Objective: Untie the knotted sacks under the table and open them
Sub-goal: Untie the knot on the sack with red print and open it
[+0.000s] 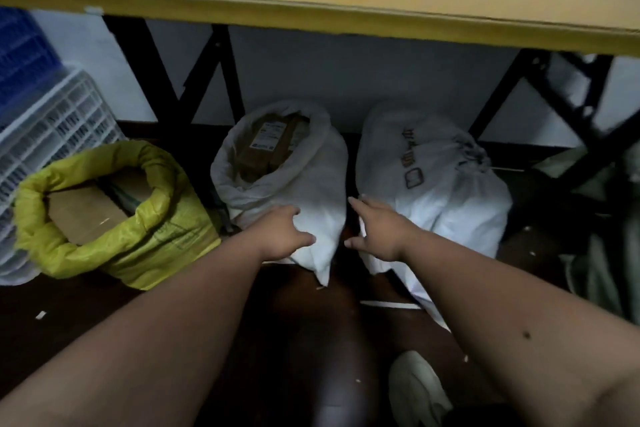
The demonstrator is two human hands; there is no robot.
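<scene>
Take the middle white sack [294, 184] as your marker: it stands on the dark floor [69, 322] under the yellow tabletop [346, 21], its mouth already rolled open and brown parcels [270, 144] showing inside. Your left hand [282, 232] rests on the lower front of that sack, fingers loosely spread over the cloth, the thumb out to the side, gripping nothing. Your right hand [379, 230] is just to the right of it, over the gap between the middle sack and the next one, fingers straight and stretched forward, thumb apart; whether the palm touches the cloth you cannot tell from here.

Right of the middle sack stands a second white sack [443, 198], with dark print on its side and its neck still drawn shut by a knotted cord [465, 152] at the far upper end. Left of the middle sack sits a yellow-green sack [138, 236], its rim rolled down and a cardboard box [83, 215] showing inside. Further left, behind that one, are a white plastic crate [52, 121] and a blue crate [20, 59]. Black table legs [166, 80] rise behind the middle sack. Nearer you than the middle sack, a pale shoe [415, 388] shows on the floor.
</scene>
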